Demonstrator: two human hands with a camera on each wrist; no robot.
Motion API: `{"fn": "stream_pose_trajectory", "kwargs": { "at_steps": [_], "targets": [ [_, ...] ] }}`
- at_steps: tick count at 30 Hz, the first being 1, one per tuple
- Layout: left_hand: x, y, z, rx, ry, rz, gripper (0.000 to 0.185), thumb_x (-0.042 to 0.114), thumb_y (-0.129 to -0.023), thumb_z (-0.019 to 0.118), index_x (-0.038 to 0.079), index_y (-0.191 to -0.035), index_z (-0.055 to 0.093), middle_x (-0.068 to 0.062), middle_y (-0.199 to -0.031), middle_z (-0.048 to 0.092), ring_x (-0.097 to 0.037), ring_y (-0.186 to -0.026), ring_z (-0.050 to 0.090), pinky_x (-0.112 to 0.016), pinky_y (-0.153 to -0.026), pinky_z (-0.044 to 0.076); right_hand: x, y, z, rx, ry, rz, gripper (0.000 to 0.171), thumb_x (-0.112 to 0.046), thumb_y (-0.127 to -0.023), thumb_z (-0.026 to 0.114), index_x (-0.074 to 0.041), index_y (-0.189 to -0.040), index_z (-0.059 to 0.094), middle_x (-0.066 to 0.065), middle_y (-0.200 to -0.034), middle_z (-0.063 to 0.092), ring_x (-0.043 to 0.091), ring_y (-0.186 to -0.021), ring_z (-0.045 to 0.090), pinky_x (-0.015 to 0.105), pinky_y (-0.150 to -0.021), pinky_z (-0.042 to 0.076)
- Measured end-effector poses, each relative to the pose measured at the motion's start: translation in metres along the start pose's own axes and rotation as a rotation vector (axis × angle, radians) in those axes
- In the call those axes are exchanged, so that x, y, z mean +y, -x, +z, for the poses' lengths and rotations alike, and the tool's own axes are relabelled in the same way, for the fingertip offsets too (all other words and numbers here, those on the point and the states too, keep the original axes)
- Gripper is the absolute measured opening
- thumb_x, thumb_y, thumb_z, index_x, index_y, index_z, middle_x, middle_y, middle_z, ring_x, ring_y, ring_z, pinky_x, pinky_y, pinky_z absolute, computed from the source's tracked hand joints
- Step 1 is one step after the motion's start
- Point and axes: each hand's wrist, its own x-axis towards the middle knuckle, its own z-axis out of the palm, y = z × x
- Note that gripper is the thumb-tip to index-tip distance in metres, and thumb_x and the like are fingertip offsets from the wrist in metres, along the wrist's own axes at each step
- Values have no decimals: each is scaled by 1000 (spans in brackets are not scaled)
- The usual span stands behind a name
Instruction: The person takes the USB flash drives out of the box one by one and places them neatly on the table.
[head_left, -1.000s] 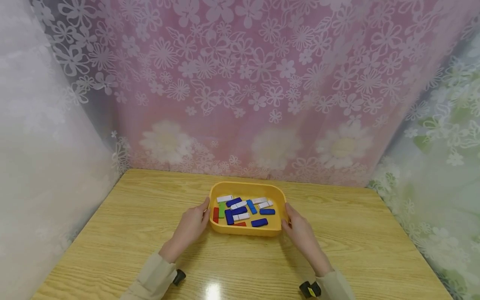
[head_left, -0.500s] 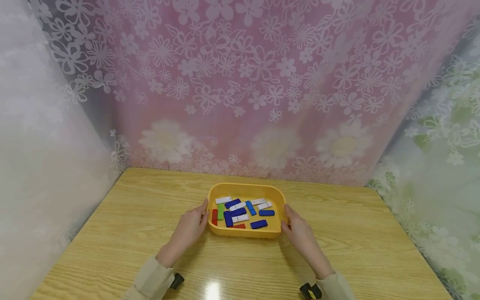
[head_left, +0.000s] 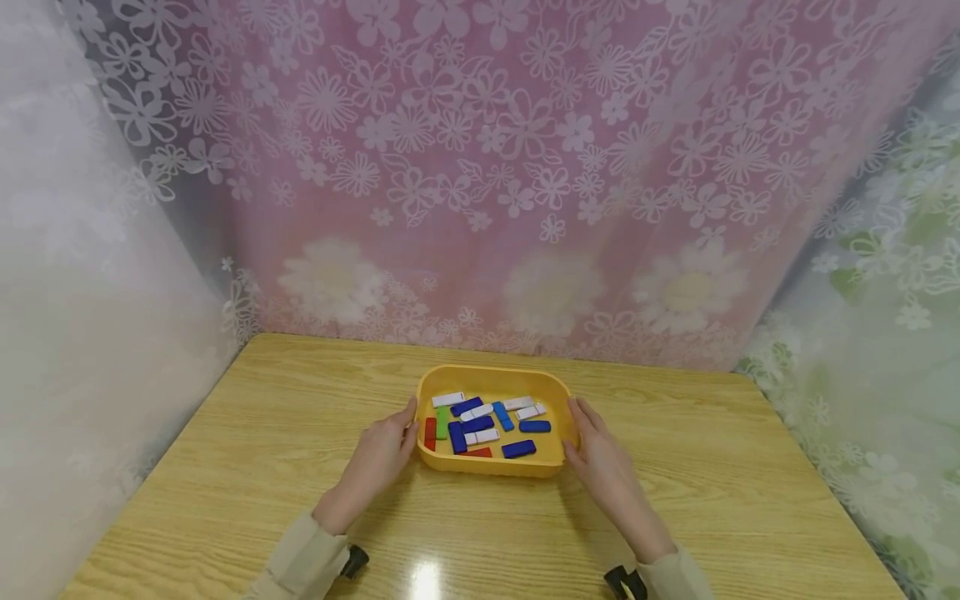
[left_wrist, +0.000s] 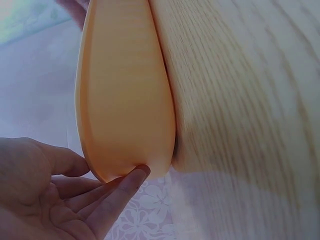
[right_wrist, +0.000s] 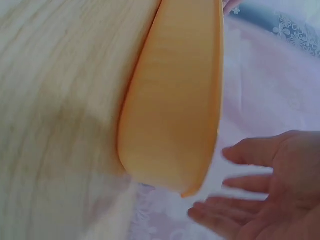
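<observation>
A yellow plastic tray (head_left: 495, 467) sits at the middle of the wooden table, holding several small sticks (head_left: 519, 449) that look like USB flash drives, in blue, white, red and green. At its left end my left hand (head_left: 375, 454) grips the tray; in the left wrist view the thumb of this hand (left_wrist: 55, 195) meets the rim and the fingers lie against the outer wall. My right hand (head_left: 606, 467) is beside the right end. In the right wrist view that hand (right_wrist: 270, 185) has its fingers spread, with a gap between them and the tray (right_wrist: 172, 100).
The wooden table (head_left: 262, 467) extends around the tray on all sides. A pink flowered curtain (head_left: 465, 183) hangs along the back edge, with pale cloth (head_left: 97, 333) at the left and a green-white flowered cloth (head_left: 885, 400) at the right.
The tray shifted slightly left and toward me, then stayed in place. Since half a second ago my right hand has loosened from its right end; the left hand has kept its place.
</observation>
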Motion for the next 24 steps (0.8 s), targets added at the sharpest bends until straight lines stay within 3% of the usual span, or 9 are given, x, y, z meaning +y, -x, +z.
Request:
{"fn": "stream_pose_trajectory", "kwargs": {
  "at_steps": [3, 6, 11, 16, 24],
  "targets": [
    [0, 0, 0, 7, -4, 12, 43, 6, -100, 61, -10, -140, 53, -23, -111, 71, -10, -61, 50, -22, -50, 41, -3, 1, -2, 122, 25, -151, 50, -5, -93, 73, 2, -139, 57, 22, -139, 58, 40, -101, 67, 42, -68, 56],
    [0, 1, -1, 17, -7, 29, 43, 4, -100, 61, -10, -139, 53, -23, -109, 72, -10, -60, 50, -23, -50, 40, -5, 2, -2, 211, 80, -328, 45, -4, -89, 77, -1, -132, 65, 19, -129, 66, 40, -112, 66, 45, -79, 59],
    [1, 1, -1, 21, -8, 36, 42, 4, -100, 61, -10, -139, 54, -23, -107, 72, -10, -59, 49, -23, -49, 40, -8, 8, 6, 207, 162, -523, 44, -8, -87, 78, -6, -129, 67, 16, -128, 67, 38, -120, 63, 51, -90, 56],
    [0, 0, -1, 15, -18, 23, 43, 5, -100, 61, -10, -140, 53, -23, -113, 71, -11, -60, 49, -23, -50, 39, -9, 13, 20, 133, 214, -555, 35, -15, -92, 74, -10, -126, 69, 11, -124, 69, 33, -113, 66, 49, -89, 56],
    [1, 0, 0, 12, -6, 20, 44, 5, -100, 61, -10, -140, 52, -22, -106, 72, -10, -59, 46, -22, -50, 38, -10, 18, 29, 101, 304, -466, 5, -20, -96, 71, -19, -100, 74, -7, -91, 70, 14, -85, 61, 33, -75, 52]
  ]
}}
